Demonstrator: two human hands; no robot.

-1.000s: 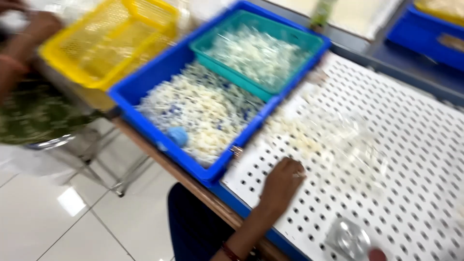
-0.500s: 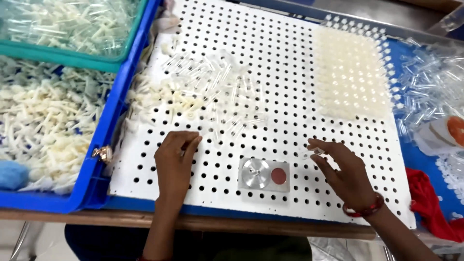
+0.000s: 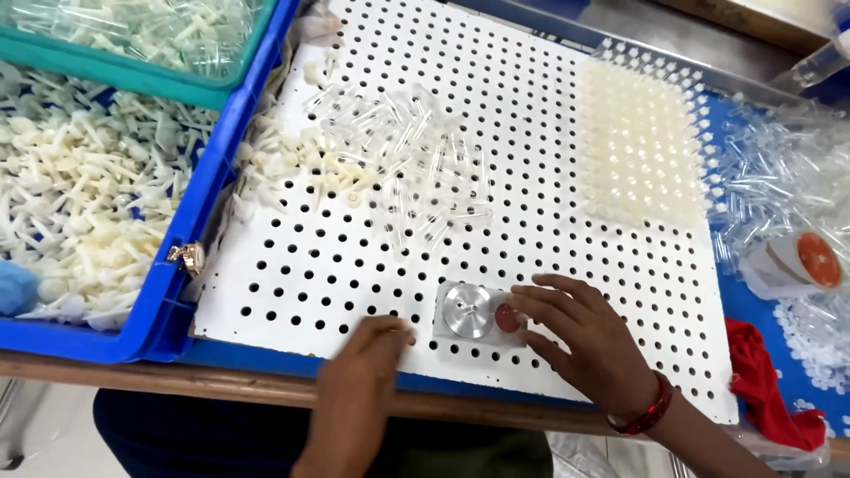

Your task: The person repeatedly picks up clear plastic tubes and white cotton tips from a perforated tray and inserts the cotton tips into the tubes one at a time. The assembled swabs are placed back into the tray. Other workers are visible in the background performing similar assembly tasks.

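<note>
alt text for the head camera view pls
Two bare hands rest on a white perforated board: the right hand touches a small metal block with a red button, the left hand lies beside it. Clear tubes are piled above; a blue crate of white parts sits left.

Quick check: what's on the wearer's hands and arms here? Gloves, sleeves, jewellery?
No gloves: both hands are bare. The right hand has a red bangle at the wrist, with no sleeve on the forearm in view. The left hand shows no ring, band or sleeve in the part visible.
</note>
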